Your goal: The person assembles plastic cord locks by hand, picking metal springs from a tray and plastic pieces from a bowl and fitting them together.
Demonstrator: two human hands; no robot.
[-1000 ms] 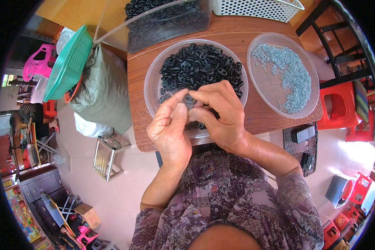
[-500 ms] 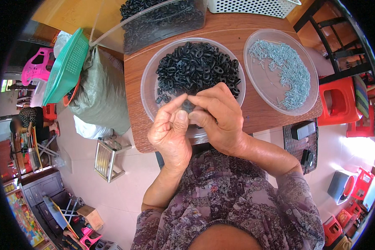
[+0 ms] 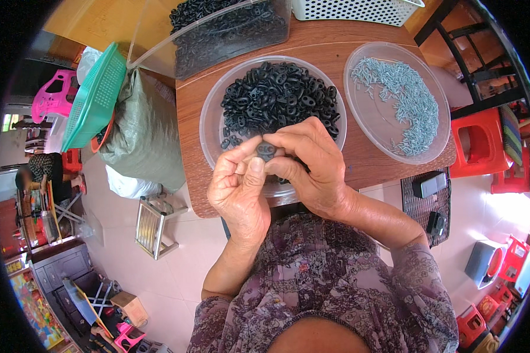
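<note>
Between the fingertips of both my hands is a small dark two-lobed plastic piece, its face with raised marks turned up. My left hand pinches it from the left with thumb and forefinger. From the right, my right hand grips it the same way. Just beyond my fingers stands a round clear tub heaped with black plastic pieces, many with two holes. To its right lies a shallow round clear tray, where small pale blue metallic rods or pins form a curved pile.
A clear bin of more black pieces and a white perforated basket sit at the table's far side. Left of the table are a stuffed sack, a green basket and a metal stool. Red stools stand at right.
The dark piece now shows clearly with its marked face between my fingertips; before, it was blurred. My hands have barely moved.
</note>
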